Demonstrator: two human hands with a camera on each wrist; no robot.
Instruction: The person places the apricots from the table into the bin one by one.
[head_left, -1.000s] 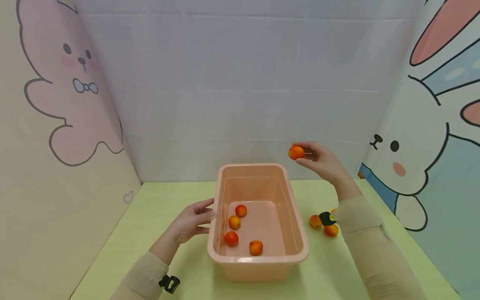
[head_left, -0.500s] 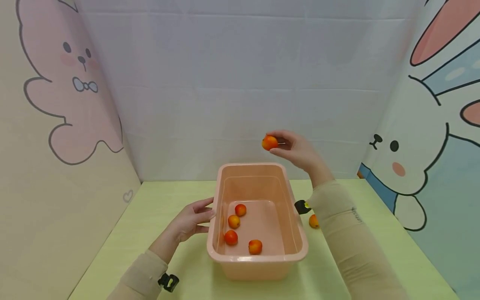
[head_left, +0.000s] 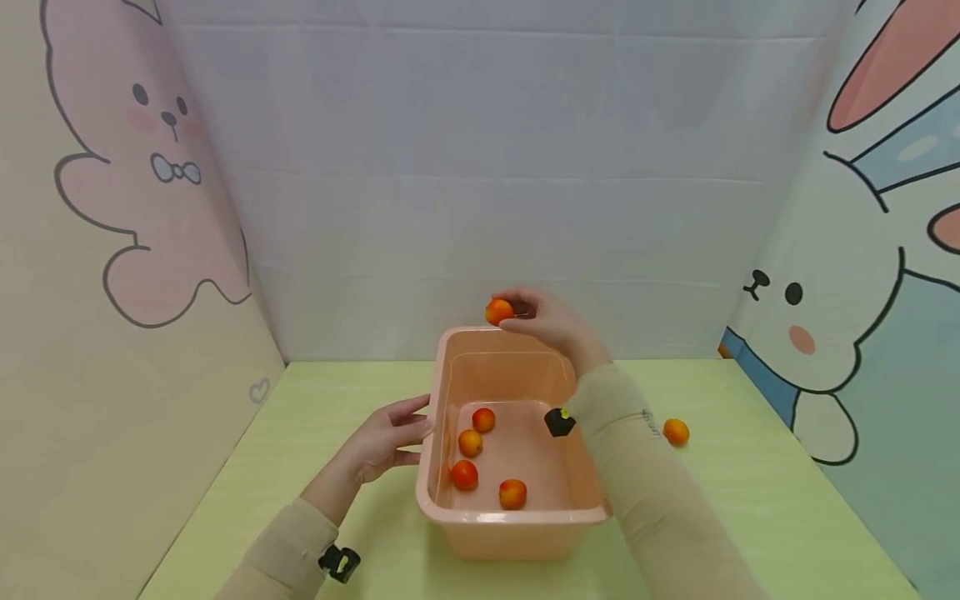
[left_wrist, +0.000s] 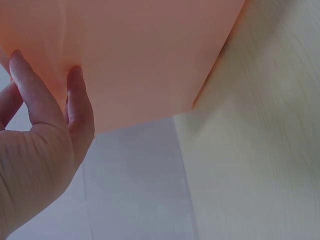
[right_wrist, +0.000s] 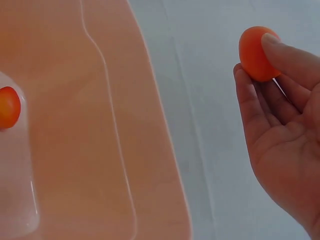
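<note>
My right hand (head_left: 547, 325) pinches a small round orange-red fruit (head_left: 499, 312) between thumb and fingertips, above the far rim of a pink plastic basin (head_left: 513, 517). In the right wrist view the thumb lies on the near side of that fruit (right_wrist: 257, 54), beside the basin's wall (right_wrist: 145, 150). Inside the basin, several similar fruits (head_left: 465, 475) lie on the bottom, mostly toward the left. My left hand (head_left: 386, 442) touches the basin's left side with fairly straight, spread fingers. In the left wrist view its fingertips meet the outer wall (left_wrist: 150, 65).
One more orange fruit (head_left: 676, 432) lies on the pale green table (head_left: 360, 387) right of the basin, partly beside the right sleeve (head_left: 645, 467). A white sheet (head_left: 450, 167) closes off the back, with cartoon-printed panels (head_left: 817, 375) at the sides.
My right hand has carried the fruit leftward from beyond the basin's right side to above its far rim, lowering lately. The right forearm now crosses the basin's right edge. My left hand stays put.
</note>
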